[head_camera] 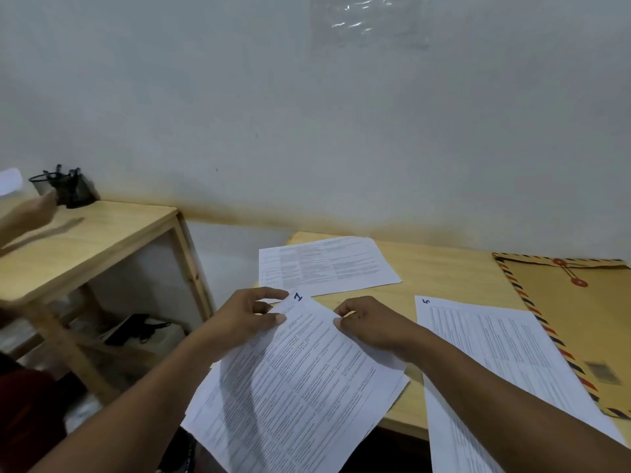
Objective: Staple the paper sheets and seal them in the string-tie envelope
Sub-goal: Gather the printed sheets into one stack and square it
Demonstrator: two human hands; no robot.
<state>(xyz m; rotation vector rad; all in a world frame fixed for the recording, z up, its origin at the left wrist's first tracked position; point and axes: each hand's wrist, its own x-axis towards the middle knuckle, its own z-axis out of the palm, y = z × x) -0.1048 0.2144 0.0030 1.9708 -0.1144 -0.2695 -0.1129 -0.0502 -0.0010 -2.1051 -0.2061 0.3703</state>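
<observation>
Dim, flat indoor light, soft focus.
Glare glints on the plastic [368,22] on the wall [205,97]; a soft shadow crosses the papers [290,387]; the left edge is motion-blurred, corners stretched.

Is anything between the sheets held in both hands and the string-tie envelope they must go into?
Only the loose sheet marked 5 lies flat on the table between the held sheets and the envelope, its edge at the envelope's striped border. The envelope looks shut, string running between its red discs.
</observation>
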